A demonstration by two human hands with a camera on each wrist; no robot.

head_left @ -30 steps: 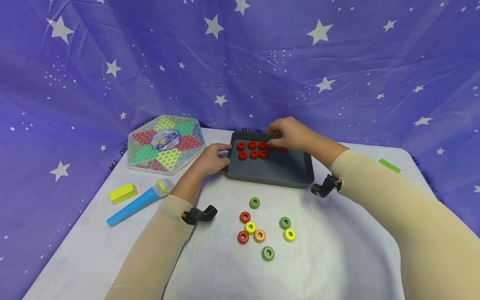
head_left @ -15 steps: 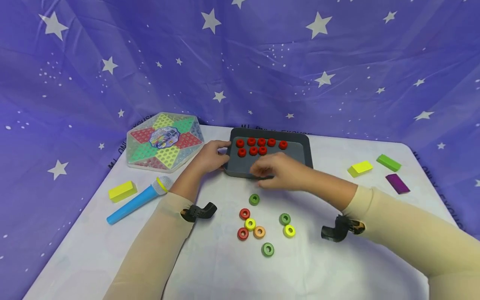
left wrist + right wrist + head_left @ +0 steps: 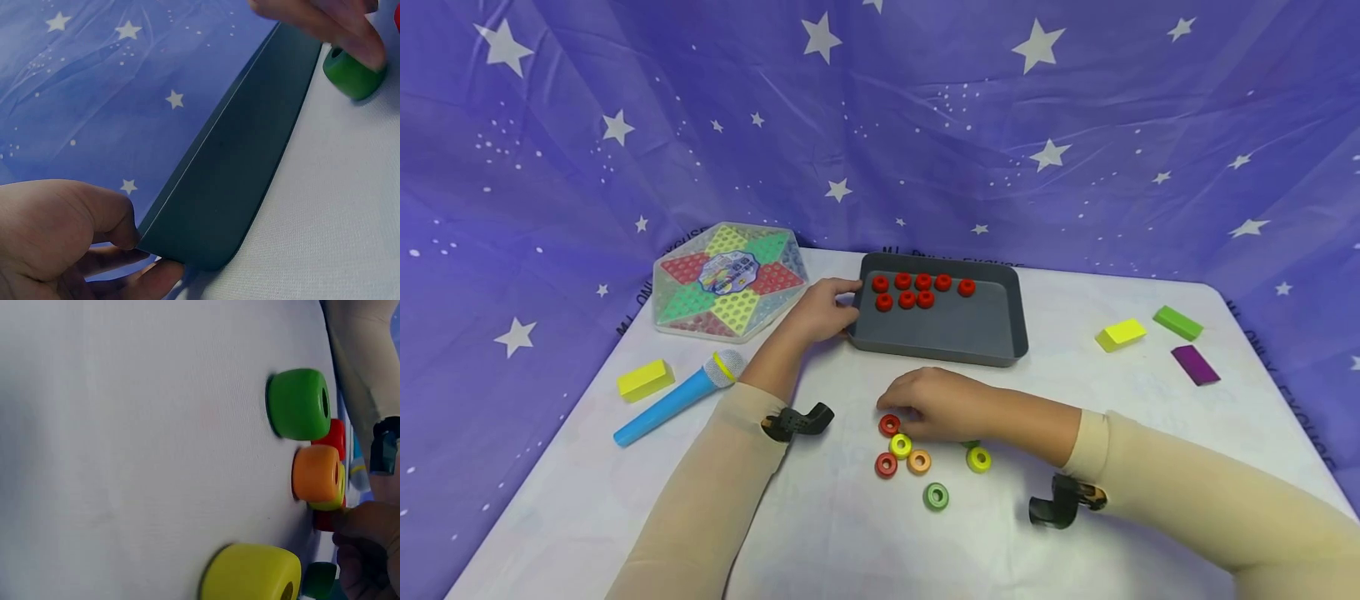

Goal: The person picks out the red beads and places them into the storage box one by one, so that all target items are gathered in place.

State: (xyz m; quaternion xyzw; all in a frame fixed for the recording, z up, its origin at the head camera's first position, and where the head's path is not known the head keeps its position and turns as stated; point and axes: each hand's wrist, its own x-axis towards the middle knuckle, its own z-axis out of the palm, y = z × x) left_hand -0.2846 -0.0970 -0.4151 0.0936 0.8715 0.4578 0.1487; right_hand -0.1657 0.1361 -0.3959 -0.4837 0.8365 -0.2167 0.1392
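My left hand (image 3: 823,312) grips the left edge of a dark grey tray (image 3: 962,325). In the left wrist view its thumb is at the rim and fingers (image 3: 164,275) lie under the corner. Several red beads (image 3: 967,287) sit in rows inside the tray. My right hand (image 3: 936,404) is low over the table in front, fingers bent and parted from the thumb. A fingertip overlaps a green bead (image 3: 353,75) in the left wrist view; the hand hides this bead in the head view. Beside the thumb is a red bead (image 3: 890,425).
Nearby lie a yellow bead (image 3: 900,447), an orange bead (image 3: 919,462) and another green bead (image 3: 936,497). A Chinese checkers board (image 3: 730,279), a blue toy microphone (image 3: 677,408) and a yellow block (image 3: 645,381) are at left. Yellow, green and purple blocks (image 3: 1195,365) lie at right.
My right hand has left the red beads in the tray and moved toward me, down over the loose beads on the table. The left hand stays at the tray's edge.
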